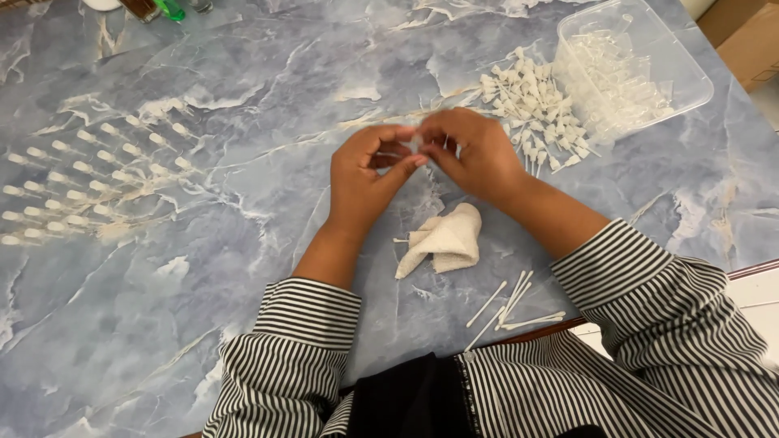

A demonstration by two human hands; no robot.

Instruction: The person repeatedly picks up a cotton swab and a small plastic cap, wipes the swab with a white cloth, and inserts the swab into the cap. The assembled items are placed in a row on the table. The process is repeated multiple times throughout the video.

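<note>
My left hand [367,178] and my right hand [475,150] meet over the middle of a blue-grey marble table [243,324]. Their fingertips pinch together on a tiny white piece [417,144], mostly hidden by the fingers. Just below the hands lies a folded cream cloth [445,239] with a thin white stick poking out at its left. A pile of small white capped sticks [535,109] lies right beside my right hand. Both sleeves are black-and-white striped.
A clear plastic tray [690,69] holding clear small parts stands at the back right. Rows of finished white-tipped pieces [89,182] lie spread at the left. Several thin white sticks [511,304] rest near the front edge. Bottles [158,8] stand at the back left.
</note>
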